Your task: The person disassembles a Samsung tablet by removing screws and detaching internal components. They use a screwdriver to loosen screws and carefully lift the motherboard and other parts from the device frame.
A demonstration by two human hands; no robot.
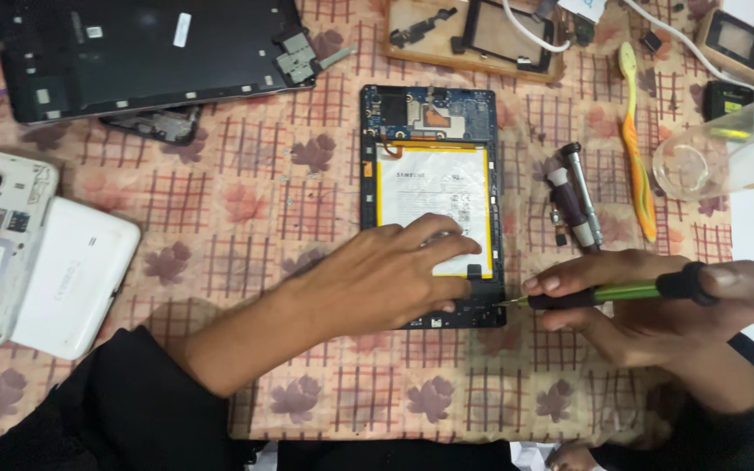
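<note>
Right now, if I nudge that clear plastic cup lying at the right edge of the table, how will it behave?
The clear cup lies on its side, so it would probably roll. It looks thin and empty, likely light and easily pushed. It reaches to the cloth's right edge, so it might roll off.

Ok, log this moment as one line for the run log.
left hand: flat on opened tablet battery | right hand: holds green screwdriver, tip at tablet's lower right edge | spare drivers beside

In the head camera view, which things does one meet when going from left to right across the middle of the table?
White tablet → left hand on the opened tablet → two spare screwdrivers → orange toothbrush → clear plastic cup.
</note>
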